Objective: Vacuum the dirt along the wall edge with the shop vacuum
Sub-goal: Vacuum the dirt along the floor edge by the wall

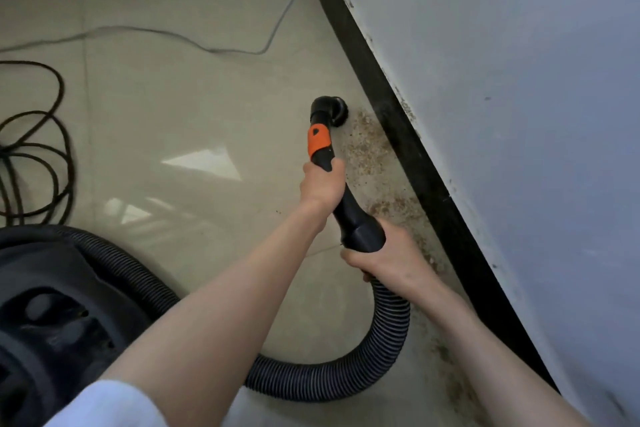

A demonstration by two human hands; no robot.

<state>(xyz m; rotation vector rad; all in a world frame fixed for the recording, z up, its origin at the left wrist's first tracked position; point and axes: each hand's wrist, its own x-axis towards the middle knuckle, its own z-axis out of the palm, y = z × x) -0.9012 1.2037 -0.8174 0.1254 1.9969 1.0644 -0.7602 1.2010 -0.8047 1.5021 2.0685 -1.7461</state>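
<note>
With my left hand point(320, 184) gripping the wand point(323, 149) and my right hand point(384, 258) clasping the hose cuff point(363, 232), I should slide the nozzle point(334, 109) rightwards into the dirt point(363, 149) lying against the baseboard point(398, 128), slowly.

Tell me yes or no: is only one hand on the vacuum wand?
No: the left hand grips the wand near its orange band, and the right hand holds its lower end.

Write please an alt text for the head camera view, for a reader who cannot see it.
Both hands grip a black vacuum wand, left hand ahead of right hand, its nozzle on the tile floor beside brown dirt along the black baseboard. The ribbed hose curves back to the shop vacuum.
</note>
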